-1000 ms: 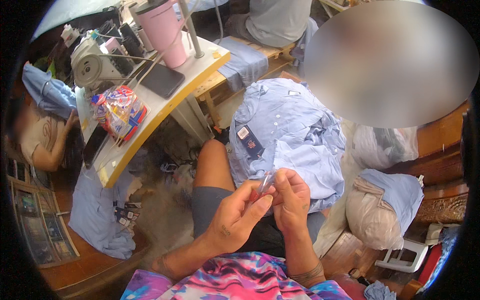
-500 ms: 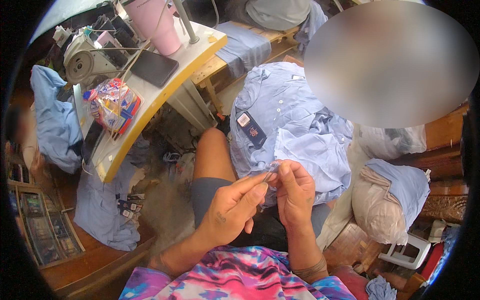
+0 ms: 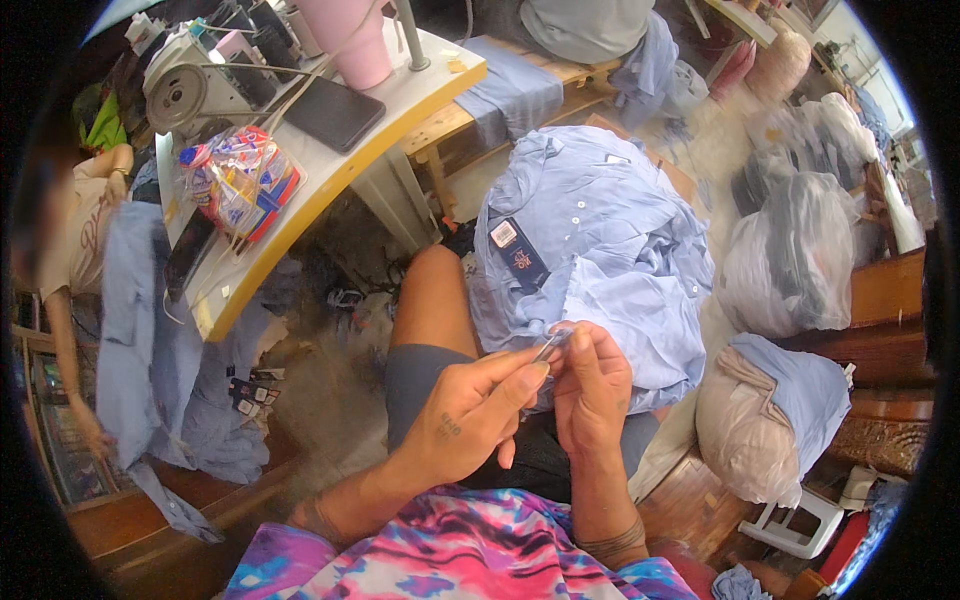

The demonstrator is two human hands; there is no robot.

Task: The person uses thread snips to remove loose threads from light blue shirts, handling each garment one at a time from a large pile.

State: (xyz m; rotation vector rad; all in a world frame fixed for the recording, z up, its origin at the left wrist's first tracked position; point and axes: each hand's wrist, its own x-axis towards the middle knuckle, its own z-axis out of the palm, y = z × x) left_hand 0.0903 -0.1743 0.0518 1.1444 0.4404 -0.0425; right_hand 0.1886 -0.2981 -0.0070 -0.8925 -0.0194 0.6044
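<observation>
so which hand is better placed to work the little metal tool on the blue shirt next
Left, probably. The left hand pinches the small metal tool with its tip at the fabric, while the right hand grips the light blue shirt beside it.

White work table (image 3: 440, 85) with yellow edge (tilted in view), sewing machine (image 3: 190, 90), pink cup (image 3: 350, 40), dark phone (image 3: 333, 112), snack bag (image 3: 240, 180)

Shirt (image 3: 600, 240) on lap; table (image 3: 330, 190) left; sacks (image 3: 790, 250) right.

Bright daylight, fisheye-warped dark rim
</observation>
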